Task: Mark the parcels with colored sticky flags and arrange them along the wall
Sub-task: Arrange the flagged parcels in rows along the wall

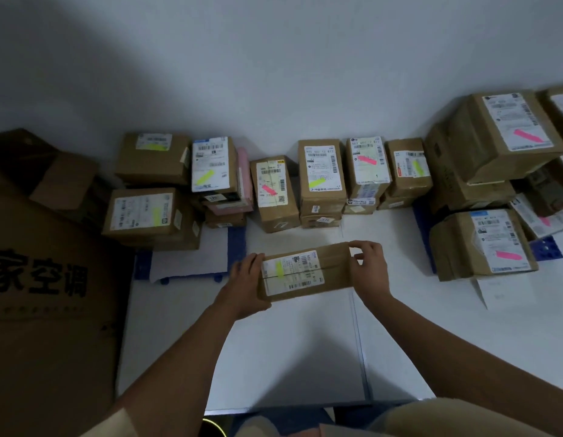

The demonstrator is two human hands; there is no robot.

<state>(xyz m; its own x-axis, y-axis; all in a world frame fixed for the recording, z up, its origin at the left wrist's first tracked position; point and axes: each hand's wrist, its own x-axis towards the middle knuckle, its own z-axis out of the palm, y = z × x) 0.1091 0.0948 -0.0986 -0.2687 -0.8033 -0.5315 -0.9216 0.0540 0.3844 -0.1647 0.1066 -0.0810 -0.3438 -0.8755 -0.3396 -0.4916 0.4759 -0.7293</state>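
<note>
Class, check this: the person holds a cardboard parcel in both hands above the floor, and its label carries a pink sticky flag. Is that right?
Not quite. The head view shows the flag on the held parcel is yellow, not pink. The left hand and right hand do hold it above the floor.

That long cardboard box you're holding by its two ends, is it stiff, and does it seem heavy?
The parcel probably is stiff: it spans straight between the left hand and right hand without sagging. It seems fairly light, since fingers at the ends alone carry it. Its flat sides suggest that it would neither roll nor tip easily.
</note>
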